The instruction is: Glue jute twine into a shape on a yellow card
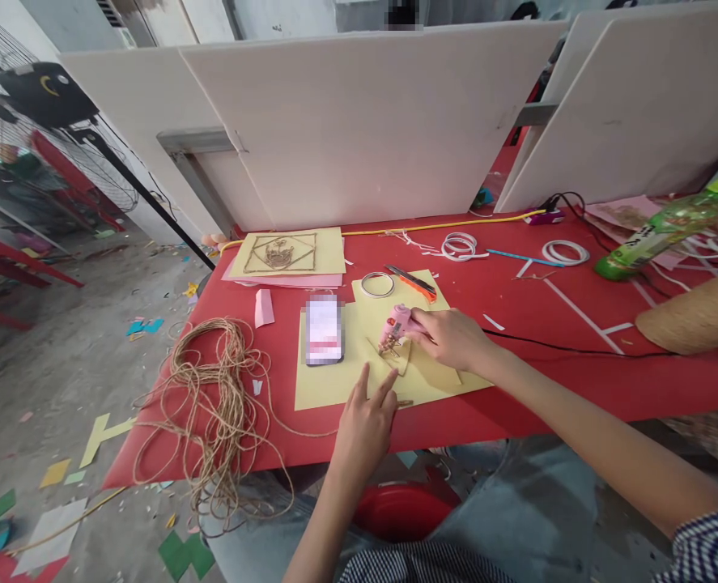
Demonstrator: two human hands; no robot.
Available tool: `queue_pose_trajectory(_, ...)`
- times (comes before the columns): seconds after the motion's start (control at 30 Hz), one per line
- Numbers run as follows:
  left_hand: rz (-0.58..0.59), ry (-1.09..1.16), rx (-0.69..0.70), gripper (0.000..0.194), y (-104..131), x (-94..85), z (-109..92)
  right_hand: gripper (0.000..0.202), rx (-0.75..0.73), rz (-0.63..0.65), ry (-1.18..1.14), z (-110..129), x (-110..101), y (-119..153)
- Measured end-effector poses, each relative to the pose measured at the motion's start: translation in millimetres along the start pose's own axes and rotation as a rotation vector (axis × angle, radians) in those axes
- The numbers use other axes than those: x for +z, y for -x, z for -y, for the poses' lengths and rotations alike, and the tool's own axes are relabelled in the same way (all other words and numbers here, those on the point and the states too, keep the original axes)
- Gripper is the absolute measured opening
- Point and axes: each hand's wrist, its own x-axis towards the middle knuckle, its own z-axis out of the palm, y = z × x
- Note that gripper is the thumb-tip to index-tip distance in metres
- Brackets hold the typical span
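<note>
green bottle (643,235) on red table (498,291), contents unclear | right hand (452,336) gripping pink glue gun (397,321) | left hand (364,423) unclenched

Readable text: none | green bottle (674,223): label (647,237) lettered, too small to make out | phone (324,330): screen blurred | black object (22,85) on pole (133,180): yellow crescent mark (44,85)

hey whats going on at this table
A person is working with both hands over yellow paper on a red table. The right hand grips a pink glue gun, its tip down at the paper. The left hand has two fingers spread just below it; whether they touch the paper is hard to tell. A phone lies to the left, and beyond it a tangle of twine spills over the table edge.
</note>
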Motion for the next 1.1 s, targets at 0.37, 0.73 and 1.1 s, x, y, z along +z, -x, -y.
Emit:
queue_pose_trajectory(0.37,-0.113,0.029,-0.001,0.019,11.8,-11.6,-2.6,0.041,0.190,-0.245,-0.063,-14.9,9.8,-7.2)
queue_pose_trajectory(0.73,-0.084,-0.088,0.132,0.019,28.1,-15.6,-1.2,0.047,0.427,-0.377,0.266,-115.0,26.9,76.0)
queue_pose_trajectory(1.1,-0.166,-0.001,0.005,0.018,10.4,-26.1,15.9,0.039,0.341,-0.459,0.085,-83.8,42.5,95.7)
